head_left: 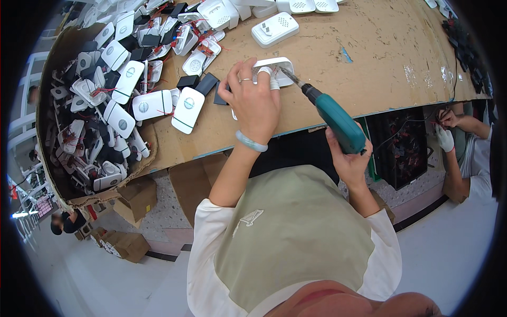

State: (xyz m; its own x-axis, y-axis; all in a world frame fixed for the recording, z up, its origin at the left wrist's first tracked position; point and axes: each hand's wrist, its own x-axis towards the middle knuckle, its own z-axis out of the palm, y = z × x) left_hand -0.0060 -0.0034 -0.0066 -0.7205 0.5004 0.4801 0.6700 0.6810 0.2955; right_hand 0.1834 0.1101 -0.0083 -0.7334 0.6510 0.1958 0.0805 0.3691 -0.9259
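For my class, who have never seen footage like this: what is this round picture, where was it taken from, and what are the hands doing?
There is no machine here. A person wears a wide fisheye camera on the head, looking down, so edges bend. The left hand presses a white plastic casing onto the cardboard-covered table. The right hand holds a teal electric screwdriver, its tip at the casing. A heap of similar white casings with red wires lies to the left; one finished-looking unit sits further back. A co-worker's gloved hand shows at right.
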